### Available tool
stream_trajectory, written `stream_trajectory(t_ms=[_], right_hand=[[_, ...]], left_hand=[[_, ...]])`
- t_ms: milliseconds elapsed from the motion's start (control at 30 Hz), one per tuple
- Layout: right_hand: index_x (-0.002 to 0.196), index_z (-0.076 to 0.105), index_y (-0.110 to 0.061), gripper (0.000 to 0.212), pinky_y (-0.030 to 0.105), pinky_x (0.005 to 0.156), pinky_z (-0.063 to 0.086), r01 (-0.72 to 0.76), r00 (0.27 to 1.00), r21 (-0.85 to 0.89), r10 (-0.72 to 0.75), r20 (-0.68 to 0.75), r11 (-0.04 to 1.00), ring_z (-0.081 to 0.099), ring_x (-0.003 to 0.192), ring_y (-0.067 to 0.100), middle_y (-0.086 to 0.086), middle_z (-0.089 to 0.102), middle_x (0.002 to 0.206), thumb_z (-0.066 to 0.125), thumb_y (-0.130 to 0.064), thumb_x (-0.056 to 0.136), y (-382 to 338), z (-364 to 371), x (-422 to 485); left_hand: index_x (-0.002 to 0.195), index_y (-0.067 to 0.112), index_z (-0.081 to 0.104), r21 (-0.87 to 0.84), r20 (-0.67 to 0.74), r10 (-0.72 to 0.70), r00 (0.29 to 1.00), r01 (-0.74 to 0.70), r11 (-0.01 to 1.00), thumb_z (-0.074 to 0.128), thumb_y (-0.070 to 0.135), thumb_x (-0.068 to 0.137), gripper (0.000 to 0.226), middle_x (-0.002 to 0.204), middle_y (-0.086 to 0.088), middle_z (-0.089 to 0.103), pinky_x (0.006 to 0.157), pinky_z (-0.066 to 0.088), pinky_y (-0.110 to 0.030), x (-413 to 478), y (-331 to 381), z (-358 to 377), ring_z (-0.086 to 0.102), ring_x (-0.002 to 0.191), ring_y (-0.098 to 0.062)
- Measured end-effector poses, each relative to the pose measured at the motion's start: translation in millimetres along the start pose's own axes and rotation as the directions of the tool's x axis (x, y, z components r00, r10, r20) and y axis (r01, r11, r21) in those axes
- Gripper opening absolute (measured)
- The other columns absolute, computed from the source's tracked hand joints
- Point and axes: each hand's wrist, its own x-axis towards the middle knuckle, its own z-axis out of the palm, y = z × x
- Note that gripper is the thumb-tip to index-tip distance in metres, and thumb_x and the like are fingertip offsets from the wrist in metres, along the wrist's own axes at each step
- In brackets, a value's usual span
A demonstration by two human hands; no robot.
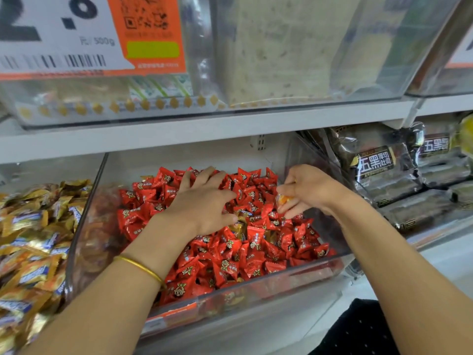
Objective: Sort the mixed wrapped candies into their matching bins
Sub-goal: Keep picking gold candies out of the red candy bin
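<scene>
I see right hand (304,193) pinching an orange candy (284,199), just above the red candies (230,254) | left hand (204,201) spread, palm down on the reds, just left of that pinch | gold candy (239,228) among reds, beside left thumb | bin (256,285) around both hands | gold pile (33,239) well left of the grip

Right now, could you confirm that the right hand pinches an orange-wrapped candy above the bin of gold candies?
Not quite. In the head view the right hand pinches the orange-wrapped candy above the bin of red candies, not gold.
</scene>
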Motion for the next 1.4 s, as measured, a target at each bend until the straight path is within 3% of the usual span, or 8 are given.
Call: stream_trajectory(t_ms=[233, 433, 567, 667, 733, 833, 1067, 1400], right_hand=[[0.073, 0.045, -0.01, 0.022, 0.021, 0.046, 0.043, 0.004, 0.989, -0.052, -0.012, -0.146, 0.999, 0.057, 0.062, 0.021, 0.022, 0.067, 0.088, 0.052, -0.007, 0.093, 1.7, 1.9, 12.8], [0.11, 0.049, -0.013, 0.014, 0.022, 0.051, 0.053, 0.044, 0.988, 0.103, -0.028, -0.149, 0.994, 0.052, 0.056, 0.011, 0.003, 0.052, 0.08, 0.044, -0.016, 0.098, -7.5, 17.0, 30.3], [0.125, 0.056, -0.022, 0.04, 0.024, 0.053, 0.053, 0.409, 0.91, -0.263, -0.372, 0.183, 0.873, 0.059, 0.058, 0.014, -0.002, 0.052, 0.118, 0.037, -0.002, 0.096, -26.8, 51.0, 41.5], [0.136, 0.048, -0.03, 0.052, 0.04, 0.089, 0.052, 0.425, 0.902, -0.603, -0.258, 0.346, 0.675, 0.06, 0.109, 0.025, -0.005, 0.041, 0.144, 0.039, -0.003, 0.092, -14.6, 65.0, 63.5], [0.135, 0.05, -0.029, 0.051, 0.042, 0.1, 0.045, 0.225, 0.974, -0.783, -0.138, 0.177, 0.58, 0.05, 0.125, 0.025, -0.001, 0.042, 0.146, 0.04, -0.003, 0.092, -4.9, 51.0, 67.4], [0.126, 0.059, -0.025, 0.044, 0.035, 0.087, 0.051, 0.034, 0.994, -0.711, -0.101, -0.052, 0.702, 0.063, 0.099, 0.024, 0.003, 0.049, 0.14, 0.037, -0.004, 0.094, 3.2, 23.5, 55.7], [0.113, 0.065, -0.031, 0.036, 0.032, 0.071, 0.052, 0.254, 0.95, -0.524, -0.311, -0.023, 0.813, 0.053, 0.059, 0.007, -0.006, 0.054, 0.132, 0.042, -0.011, 0.095, -4.7, 34.1, 47.4], [0.123, 0.06, -0.024, 0.031, 0.032, 0.092, 0.045, 0.202, 0.92, -0.7, -0.378, -0.104, 0.685, 0.054, 0.119, 0.021, -0.001, 0.057, 0.131, 0.05, -0.017, 0.094, -22.6, 58.2, 100.2]], left_hand=[[0.146, 0.037, 0.024, 0.024, 0.143, -0.135, 0.981, 0.132, 0.991, 0.044, 0.059, 0.089, 0.064, 0.158, 0.0, -0.006, 0.114, -0.008, -0.054, -2.3, -10.0, -3.4, -0.017, 0.144, -0.021], [0.144, 0.037, 0.027, 0.028, 0.163, -0.198, 0.967, 0.196, 0.98, 0.044, 0.063, 0.087, 0.065, 0.158, -0.001, -0.007, 0.114, -0.007, -0.054, -7.3, -18.5, -4.9, -0.016, 0.144, -0.023], [0.143, 0.036, 0.032, 0.032, 0.166, -0.225, 0.96, 0.223, 0.974, 0.04, 0.066, 0.085, 0.066, 0.158, 0.0, -0.009, 0.115, -0.007, -0.052, -9.1, -22.0, -5.5, -0.016, 0.144, -0.025], [0.142, 0.035, 0.033, 0.029, 0.16, -0.236, 0.959, 0.234, 0.972, 0.041, 0.066, 0.085, 0.065, 0.158, -0.001, -0.008, 0.115, -0.006, -0.052, -10.0, -23.3, -5.8, -0.014, 0.144, -0.026], [0.142, 0.036, 0.033, 0.021, 0.16, -0.235, 0.959, 0.234, 0.972, 0.041, 0.066, 0.085, 0.064, 0.158, -0.001, -0.009, 0.114, -0.007, -0.052, -11.0, -24.4, -5.3, -0.015, 0.144, -0.026], [0.142, 0.037, 0.032, 0.022, 0.159, -0.233, 0.959, 0.233, 0.972, 0.041, 0.066, 0.086, 0.064, 0.158, -0.002, -0.009, 0.114, -0.007, -0.051, -12.2, -25.4, -4.7, -0.015, 0.144, -0.026], [0.142, 0.033, 0.034, 0.01, 0.154, -0.235, 0.96, 0.236, 0.972, 0.043, 0.064, 0.086, 0.064, 0.158, -0.002, -0.008, 0.114, -0.006, -0.053, -11.2, -21.7, -6.9, -0.013, 0.144, -0.026], [0.141, 0.033, 0.036, -0.06, 0.1, -0.211, 0.972, 0.218, 0.974, 0.043, 0.06, 0.088, 0.06, 0.158, -0.001, -0.004, 0.114, -0.005, -0.05, -11.1, -22.6, -7.5, -0.011, 0.145, -0.025]])
